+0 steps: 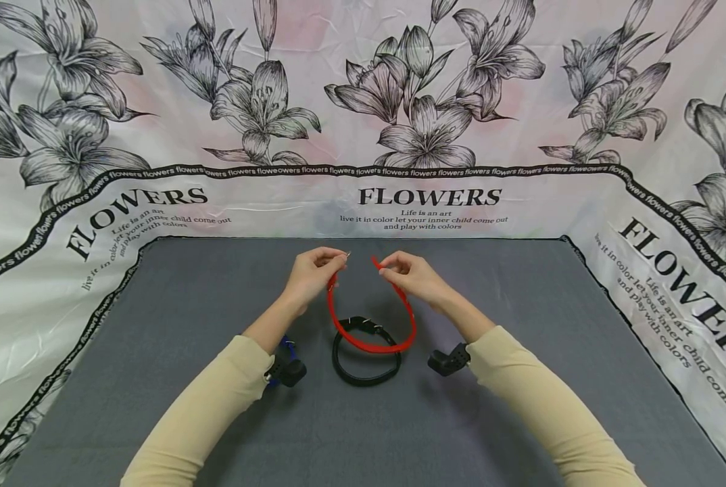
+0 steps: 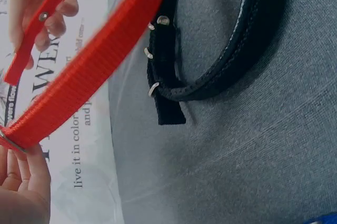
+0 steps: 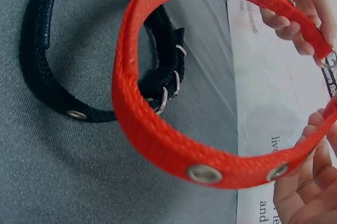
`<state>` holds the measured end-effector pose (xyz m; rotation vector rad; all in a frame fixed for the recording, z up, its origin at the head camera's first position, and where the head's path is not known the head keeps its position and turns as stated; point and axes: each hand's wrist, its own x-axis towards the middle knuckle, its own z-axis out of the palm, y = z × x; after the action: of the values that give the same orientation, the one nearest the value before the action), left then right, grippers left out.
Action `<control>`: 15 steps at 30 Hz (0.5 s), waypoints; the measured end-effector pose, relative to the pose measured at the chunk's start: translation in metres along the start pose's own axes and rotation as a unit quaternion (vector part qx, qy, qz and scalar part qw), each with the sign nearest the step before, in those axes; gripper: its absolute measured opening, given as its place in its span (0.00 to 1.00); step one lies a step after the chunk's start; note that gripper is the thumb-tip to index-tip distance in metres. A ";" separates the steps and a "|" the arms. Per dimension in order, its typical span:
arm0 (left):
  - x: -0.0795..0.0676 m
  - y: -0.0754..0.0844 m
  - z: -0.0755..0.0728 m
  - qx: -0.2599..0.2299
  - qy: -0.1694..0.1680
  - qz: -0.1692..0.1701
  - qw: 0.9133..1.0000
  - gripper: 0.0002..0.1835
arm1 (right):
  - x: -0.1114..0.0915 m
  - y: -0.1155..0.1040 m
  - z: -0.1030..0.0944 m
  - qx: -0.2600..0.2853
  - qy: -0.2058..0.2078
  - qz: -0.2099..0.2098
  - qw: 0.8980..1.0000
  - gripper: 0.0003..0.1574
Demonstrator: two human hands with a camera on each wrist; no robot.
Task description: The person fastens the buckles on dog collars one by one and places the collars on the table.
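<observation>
A red dog collar (image 1: 372,348), unfastened, hangs in a U between both hands above the table. My left hand (image 1: 313,274) pinches its buckle end, where metal hardware (image 2: 11,140) shows at the fingertips. The free end, with metal eyelets (image 3: 204,173) along it, is pinched by my right hand (image 1: 416,276). The two ends are apart, tips raised. Under the hanging loop lies a black collar (image 1: 366,383) on the cloth, closed into a ring with its buckle (image 3: 164,97) on the far side. In the head view, the red band overlaps part of the black one.
Grey cloth (image 1: 217,304) covers the table. Something blue (image 1: 289,346) lies beneath the left wrist, mostly hidden by the black wrist camera (image 1: 286,372). A white flower-printed sheet (image 1: 278,203) with lettering borders the table at the back and sides.
</observation>
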<state>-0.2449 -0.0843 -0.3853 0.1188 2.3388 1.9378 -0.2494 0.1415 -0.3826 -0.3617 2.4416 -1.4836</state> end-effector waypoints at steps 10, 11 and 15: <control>0.000 0.000 0.009 0.023 -0.044 -0.009 0.999 0.15 | -0.001 -0.004 0.006 -0.020 -0.027 -0.005 0.999 0.15; -0.001 0.000 0.010 0.028 -0.045 -0.006 0.999 0.15 | -0.002 -0.004 0.006 -0.021 -0.028 -0.003 0.999 0.16; -0.002 0.000 0.011 0.042 -0.052 0.000 0.998 0.13 | -0.003 -0.005 0.007 -0.023 -0.034 -0.004 0.999 0.17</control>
<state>-0.2420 -0.0740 -0.3868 0.2212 2.3511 1.7883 -0.2437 0.1345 -0.3813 -0.4251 2.4267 -1.3969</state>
